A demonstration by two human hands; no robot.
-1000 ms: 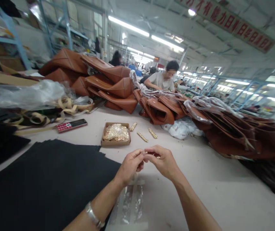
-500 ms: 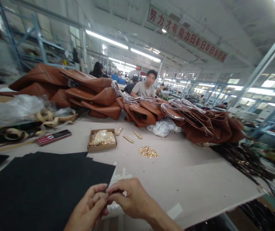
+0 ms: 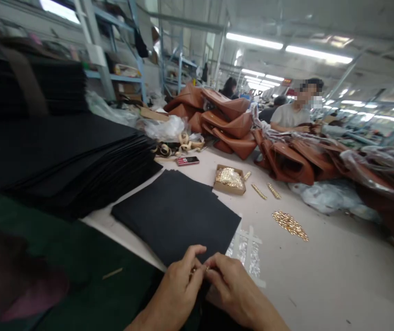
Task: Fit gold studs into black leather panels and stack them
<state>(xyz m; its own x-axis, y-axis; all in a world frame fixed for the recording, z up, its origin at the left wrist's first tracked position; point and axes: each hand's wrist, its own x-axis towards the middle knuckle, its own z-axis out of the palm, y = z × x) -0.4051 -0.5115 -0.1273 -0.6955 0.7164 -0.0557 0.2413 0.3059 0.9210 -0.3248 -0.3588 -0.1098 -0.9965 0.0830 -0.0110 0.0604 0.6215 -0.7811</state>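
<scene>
Your left hand (image 3: 180, 282) and right hand (image 3: 234, 281) meet at six o'clock, low in the view, with fingertips touching. Both are pinched narrow on a small gold-coloured piece (image 3: 207, 269), mostly hidden between them; a second golden glint shows inside the left hand's curled fingers, too covered to make out. Taking your fingertips as the clock's centre, a flat stack of black sheets (image 3: 176, 214) lies at eleven o'clock on the pale worktop (image 3: 307, 285). Clear plastic (image 3: 254, 262) crossed by pale tape is just beside the right hand, at one o'clock. At two o'clock is a loose heap of gold-coloured pieces (image 3: 289, 224). Farther off, between twelve and one, a cardboard box (image 3: 227, 188) is filled with more golden pieces, and three short gold-coloured strips (image 3: 259, 191) lie near it. A red keypad phone (image 3: 188, 161) rests towards twelve. Brown leather bags (image 3: 231, 124) are piled behind.
</scene>
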